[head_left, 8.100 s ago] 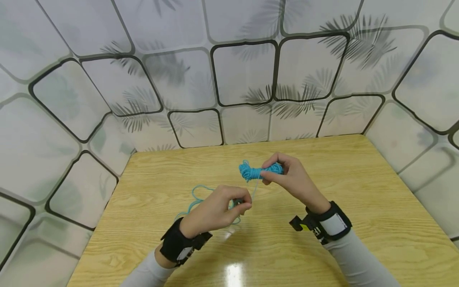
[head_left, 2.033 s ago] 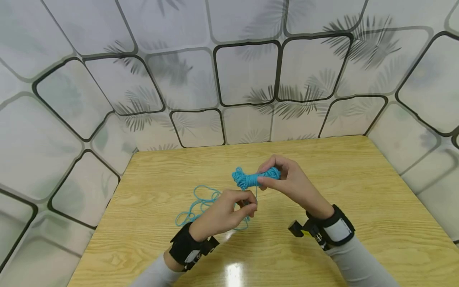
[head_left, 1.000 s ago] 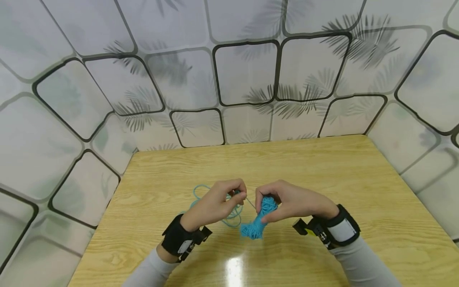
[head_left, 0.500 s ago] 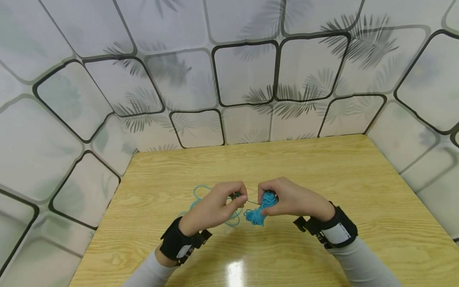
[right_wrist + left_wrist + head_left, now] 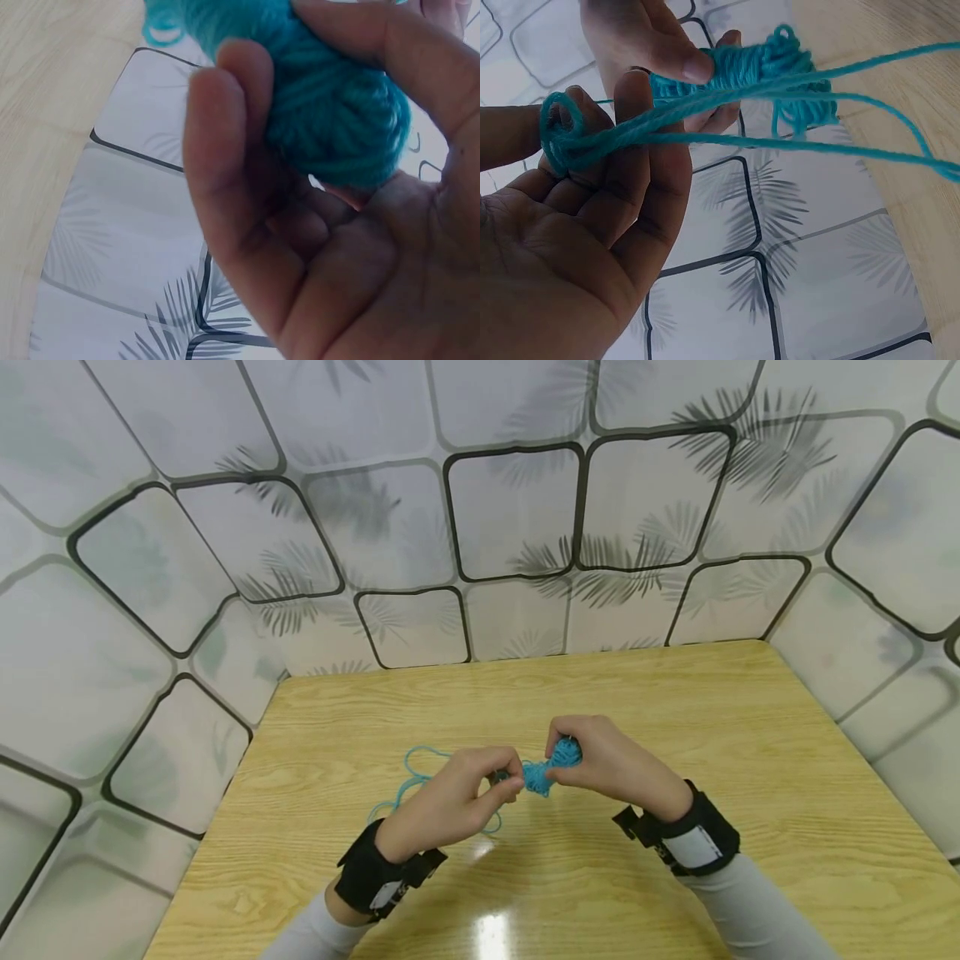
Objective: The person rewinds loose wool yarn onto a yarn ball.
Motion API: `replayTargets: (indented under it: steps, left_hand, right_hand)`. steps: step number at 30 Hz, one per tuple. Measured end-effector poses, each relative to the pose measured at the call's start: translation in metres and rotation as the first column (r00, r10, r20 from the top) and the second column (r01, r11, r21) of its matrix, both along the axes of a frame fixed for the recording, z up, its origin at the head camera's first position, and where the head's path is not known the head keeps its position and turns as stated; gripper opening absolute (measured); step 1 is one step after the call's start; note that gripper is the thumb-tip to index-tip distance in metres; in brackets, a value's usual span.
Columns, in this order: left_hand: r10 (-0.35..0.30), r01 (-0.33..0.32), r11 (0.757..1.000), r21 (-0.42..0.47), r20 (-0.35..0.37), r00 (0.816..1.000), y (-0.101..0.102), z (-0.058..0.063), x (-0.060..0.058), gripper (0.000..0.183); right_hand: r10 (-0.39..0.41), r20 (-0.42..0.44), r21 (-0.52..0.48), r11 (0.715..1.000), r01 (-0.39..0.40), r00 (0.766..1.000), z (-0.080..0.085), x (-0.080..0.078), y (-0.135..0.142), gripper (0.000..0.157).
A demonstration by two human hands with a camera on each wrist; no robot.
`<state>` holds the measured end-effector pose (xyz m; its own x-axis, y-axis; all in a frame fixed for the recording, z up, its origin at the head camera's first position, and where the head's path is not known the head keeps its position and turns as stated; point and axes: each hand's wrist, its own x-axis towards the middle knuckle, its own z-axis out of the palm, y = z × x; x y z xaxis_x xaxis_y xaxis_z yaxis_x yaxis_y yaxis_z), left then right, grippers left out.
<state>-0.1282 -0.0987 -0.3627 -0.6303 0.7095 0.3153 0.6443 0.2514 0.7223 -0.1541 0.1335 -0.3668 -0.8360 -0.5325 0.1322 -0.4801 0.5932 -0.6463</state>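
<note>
My right hand (image 5: pixel 611 760) grips a small skein of blue yarn (image 5: pixel 566 752) by one end, thumb and fingers around it. In the right wrist view the wound skein (image 5: pixel 337 120) fills the space between thumb and fingers. Close beside it on the left, my left hand (image 5: pixel 465 793) pinches a strand of yarn (image 5: pixel 592 146) between thumb and fingertips. The left wrist view shows the strand looped at the fingertips, with several lengths trailing across the fingers. The skein's wrapped middle (image 5: pixel 735 67) lies just behind these fingers.
Loose loops of blue yarn (image 5: pixel 408 785) lie on the wooden table (image 5: pixel 315 777), partly hidden under the left hand and forearm. A patterned wall covering (image 5: pixel 517 518) encloses the table at the back and sides. Both wrists wear black camera straps (image 5: pixel 701 835).
Over the last second my right hand has raised and turned the skein, bringing its free end up to the left fingertips. Earlier, the skein was held higher above the left hand.
</note>
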Motion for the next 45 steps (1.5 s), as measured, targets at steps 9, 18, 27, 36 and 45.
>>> replayTargets:
  steps: [9,18,27,36,45]
  left_hand:
    - [-0.007,0.007,1.000,-0.001,-0.025,1.000,0.001,0.001,0.003,0.016]
    - [-0.061,0.060,0.998,-0.021,-0.033,0.998,0.003,-0.001,0.004,0.017]
    - [-0.084,0.080,0.995,-0.063,-0.050,0.995,0.004,-0.004,0.004,0.017]
    - [-0.076,0.074,0.991,-0.111,-0.006,0.997,0.008,-0.017,0.002,0.015]
    - [-0.055,0.059,0.992,-0.115,0.032,0.998,0.007,-0.026,-0.006,0.011]
  right_hand:
    - [-0.117,-0.013,-0.056,0.992,0.116,0.993,-0.005,-0.006,0.002,0.017]
    - [-0.183,-0.041,-0.139,0.975,0.175,0.982,-0.006,-0.010,0.004,0.016]
    - [-0.156,0.092,-0.327,0.928,0.178,0.983,-0.005,-0.014,0.008,0.018]
    - [0.045,0.256,-0.575,0.810,0.115,0.966,0.002,-0.011,0.008,0.022]
    - [0.313,0.244,-0.665,0.743,-0.077,0.918,0.014,0.000,0.008,0.011]
